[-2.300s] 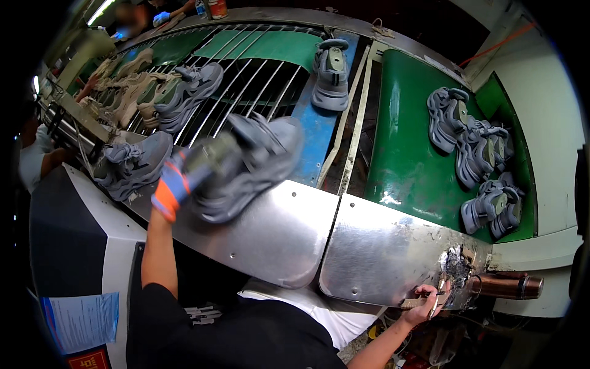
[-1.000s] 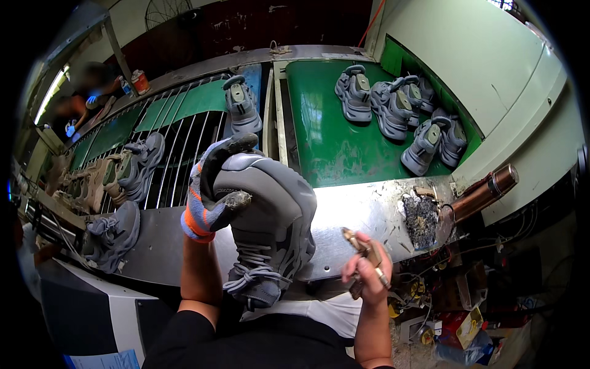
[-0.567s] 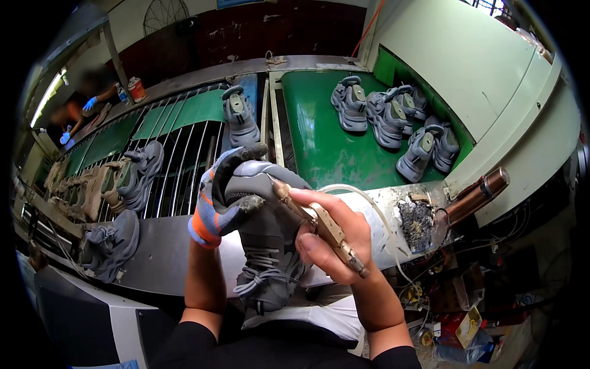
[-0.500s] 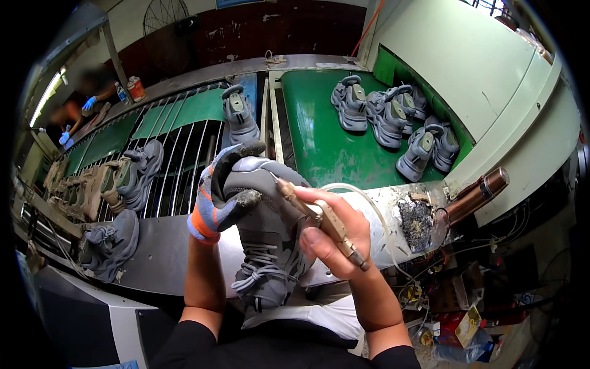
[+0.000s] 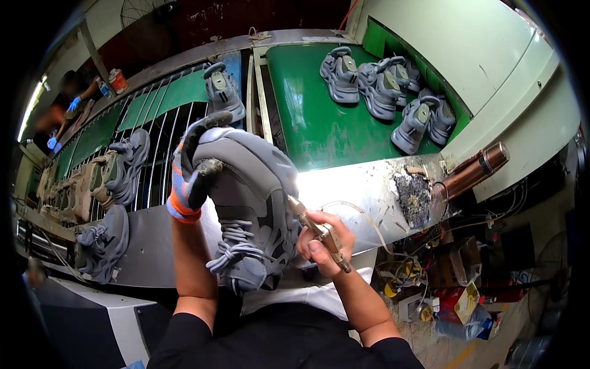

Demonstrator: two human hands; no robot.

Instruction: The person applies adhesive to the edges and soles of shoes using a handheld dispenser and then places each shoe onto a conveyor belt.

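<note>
Grey shoe (image 5: 246, 190) above bench (image 5: 353, 187) edge, laces toward body. Left hand (image 5: 186, 175), gloved, fingers clamped round its toe. Right hand (image 5: 330, 243) bare, fingers curled about slim metal tool (image 5: 298, 209), tip at shoe's side; contact unclear. Bottle (image 5: 103, 88) and orange tub (image 5: 117, 81), far left: print too small to read. Shoes on green belt (image 5: 307, 144); hose (image 5: 362, 214) and copper cylinder (image 5: 470, 174) right.

I see a dark red wall (image 5: 283, 15) ahead, a long white light (image 5: 31, 111) far to my left, and a spotty grey floor (image 5: 439, 347) down on my right.
</note>
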